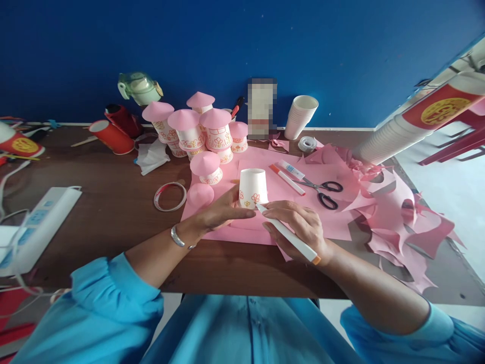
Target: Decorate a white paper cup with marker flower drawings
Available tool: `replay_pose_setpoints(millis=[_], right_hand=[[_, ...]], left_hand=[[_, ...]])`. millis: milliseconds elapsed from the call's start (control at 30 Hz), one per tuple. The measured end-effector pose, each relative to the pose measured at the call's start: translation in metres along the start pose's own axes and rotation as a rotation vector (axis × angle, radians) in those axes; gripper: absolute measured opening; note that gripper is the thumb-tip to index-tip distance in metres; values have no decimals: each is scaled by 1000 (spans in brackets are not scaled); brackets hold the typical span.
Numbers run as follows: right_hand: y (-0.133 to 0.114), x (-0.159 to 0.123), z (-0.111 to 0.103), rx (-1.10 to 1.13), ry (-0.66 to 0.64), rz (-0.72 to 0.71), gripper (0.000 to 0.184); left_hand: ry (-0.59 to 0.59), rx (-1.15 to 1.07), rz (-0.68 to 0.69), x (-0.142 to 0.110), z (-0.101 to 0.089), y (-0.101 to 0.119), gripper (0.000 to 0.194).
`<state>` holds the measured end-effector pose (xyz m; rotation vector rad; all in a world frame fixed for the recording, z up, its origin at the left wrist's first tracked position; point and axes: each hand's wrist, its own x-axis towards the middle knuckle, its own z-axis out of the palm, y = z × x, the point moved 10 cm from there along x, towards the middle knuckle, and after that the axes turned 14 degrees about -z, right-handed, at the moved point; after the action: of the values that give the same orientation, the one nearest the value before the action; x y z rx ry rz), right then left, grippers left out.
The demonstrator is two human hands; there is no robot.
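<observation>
My left hand (pixel 225 208) grips a white paper cup (pixel 253 183) from its left side and below. The cup is upside down, with orange and yellow flowers drawn near its rim. In my right hand (pixel 297 225) is a white marker (pixel 291 236) with an orange end, its tip touching the cup by an orange flower. Both hands are over pink paper (pixel 242 235). Behind and left of them stand several decorated cups with pink cone roofs (pixel 215 119). A loose pink cone (pixel 200 195) lies beside my left hand.
Scissors (pixel 326 194), an orange-and-white marker (pixel 287 179) and a glue tube (pixel 291 169) lie right of the cup. Pink scraps (pixel 401 217) and a long cup stack (pixel 394 129) fill the right side. A tape roll (pixel 170 196) and power strip (pixel 41 227) are left.
</observation>
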<state>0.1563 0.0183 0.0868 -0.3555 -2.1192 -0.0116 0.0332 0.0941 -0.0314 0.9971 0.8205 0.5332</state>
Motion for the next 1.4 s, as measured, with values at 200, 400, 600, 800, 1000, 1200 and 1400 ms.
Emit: replay_pose_setpoints(millis=[200, 400, 600, 800, 1000, 1200, 1400], right_hand=[[0, 0, -2, 25, 20, -15, 29], [2, 4, -11, -29, 73, -6, 20], [3, 5, -9, -46, 38, 24, 21], [2, 6, -7, -36, 27, 18, 22], [2, 6, -6, -32, 30, 6, 23], [2, 8, -5, -19, 15, 8, 25], [2, 7, -4, -39, 4, 3, 20]], left_hand=[[-79, -45, 9, -3, 13, 9, 46], [-109, -51, -9, -7, 14, 11, 38], [-141, -73, 95, -6, 9, 10, 36], [-135, -63, 66, -5, 8, 8, 37], [-129, -81, 64, -4, 7, 7, 42], [-139, -60, 57, -3, 8, 5, 38], [-133, -47, 58, -4, 7, 4, 40]])
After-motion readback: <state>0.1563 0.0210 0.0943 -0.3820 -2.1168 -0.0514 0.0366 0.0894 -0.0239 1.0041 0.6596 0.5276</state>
